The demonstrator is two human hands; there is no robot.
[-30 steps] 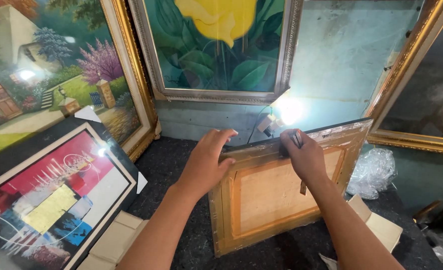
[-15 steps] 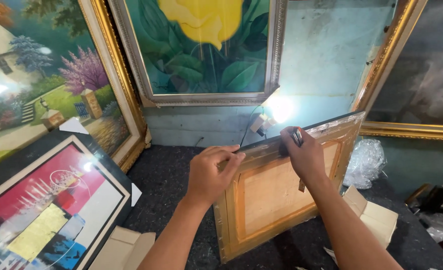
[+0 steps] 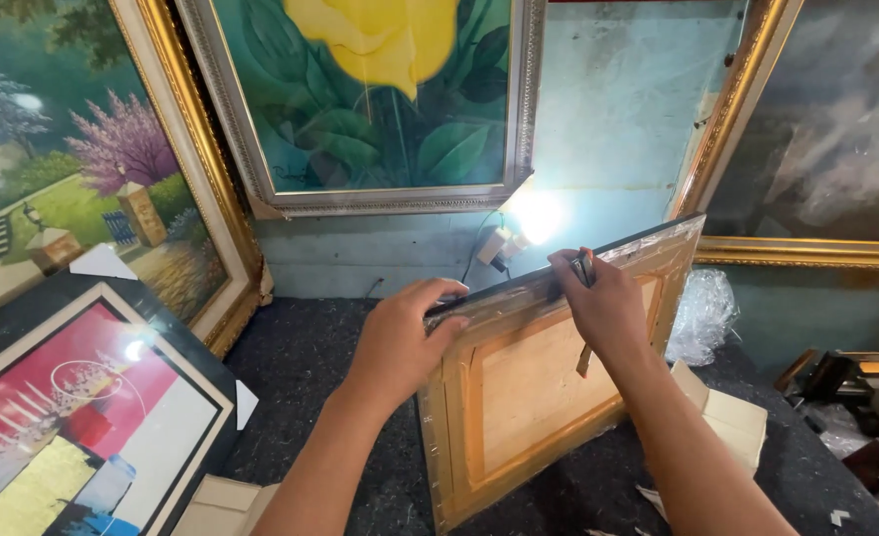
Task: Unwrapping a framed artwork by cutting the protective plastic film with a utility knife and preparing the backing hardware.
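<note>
My left hand (image 3: pixel 400 342) was clamped over the top left corner of the wooden picture frame (image 3: pixel 549 382), which stood tilted on its lower edge on the dark workbench (image 3: pixel 311 367) with its back toward me. My right hand (image 3: pixel 608 308) rested on the top edge further along, fingers closed around a small dark tool (image 3: pixel 585 268) pressed against the frame. A yellow flower painting (image 3: pixel 380 94) leaned on the wall behind, and a red abstract picture (image 3: pixel 72 427) lay to my left.

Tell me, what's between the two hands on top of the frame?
In the head view, only the frame's taped top edge runs between the left hand and the right hand; nothing else sits there.
</note>
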